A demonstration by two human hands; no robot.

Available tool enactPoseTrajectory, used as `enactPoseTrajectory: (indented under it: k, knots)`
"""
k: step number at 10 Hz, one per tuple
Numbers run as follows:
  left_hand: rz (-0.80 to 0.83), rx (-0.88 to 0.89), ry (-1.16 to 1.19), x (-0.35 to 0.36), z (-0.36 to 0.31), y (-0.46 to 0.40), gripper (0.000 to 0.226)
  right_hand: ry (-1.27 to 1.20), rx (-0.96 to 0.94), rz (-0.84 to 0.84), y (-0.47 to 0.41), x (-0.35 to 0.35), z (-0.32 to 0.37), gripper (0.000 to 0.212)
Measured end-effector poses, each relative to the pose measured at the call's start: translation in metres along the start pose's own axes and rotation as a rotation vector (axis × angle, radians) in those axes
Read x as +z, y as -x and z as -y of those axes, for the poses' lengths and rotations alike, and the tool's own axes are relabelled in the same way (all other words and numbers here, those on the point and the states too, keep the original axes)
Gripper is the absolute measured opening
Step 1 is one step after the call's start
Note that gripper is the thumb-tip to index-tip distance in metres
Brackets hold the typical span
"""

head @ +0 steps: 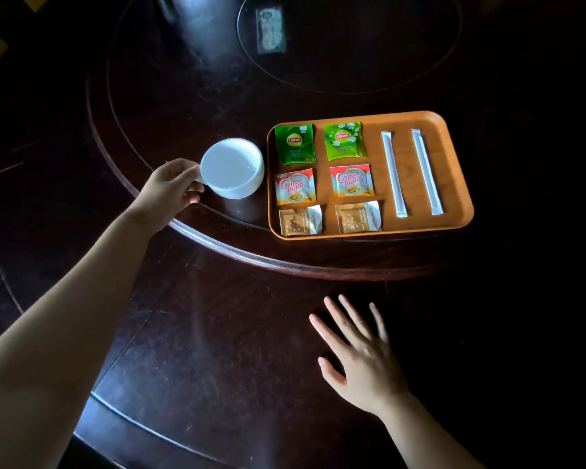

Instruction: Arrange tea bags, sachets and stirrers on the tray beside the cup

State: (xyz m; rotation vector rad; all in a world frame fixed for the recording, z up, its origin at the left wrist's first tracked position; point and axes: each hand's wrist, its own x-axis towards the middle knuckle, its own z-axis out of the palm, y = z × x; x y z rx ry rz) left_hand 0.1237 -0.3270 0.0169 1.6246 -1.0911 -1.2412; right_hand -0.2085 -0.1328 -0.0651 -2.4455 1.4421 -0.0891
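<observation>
An orange wooden tray lies on the dark turntable. On it, two green tea bags form the far row. Two red-and-white creamer sachets sit below them, and two gold sachets lie nearest me. Two white wrapped stirrers lie side by side on the tray's right half. A white cup stands just left of the tray, with my left hand gripping its handle. My right hand rests flat on the table, fingers spread, holding nothing.
The raised rim of the dark wooden turntable curves between my hands and the tray. A glass disc with a small card under it lies at the far centre. The lower table surface spreads in front of me.
</observation>
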Motion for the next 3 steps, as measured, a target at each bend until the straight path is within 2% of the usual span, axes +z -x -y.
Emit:
enactPoseTrajectory:
  k: [1, 2, 3]
  knots:
    - [-0.135, 0.033, 0.062, 0.007, 0.002, 0.008, 0.013, 0.004, -0.003, -0.005, -0.001, 0.001, -0.001, 0.063]
    - [-0.427, 0.101, 0.070, 0.012, 0.000, 0.031, 0.015, 0.012, -0.014, -0.033, 0.001, -0.001, 0.001, 0.062]
    - [-0.569, 0.243, -0.109, 0.028, 0.018, 0.078, 0.017, 0.021, -0.018, -0.048, 0.000, 0.001, 0.002, 0.061]
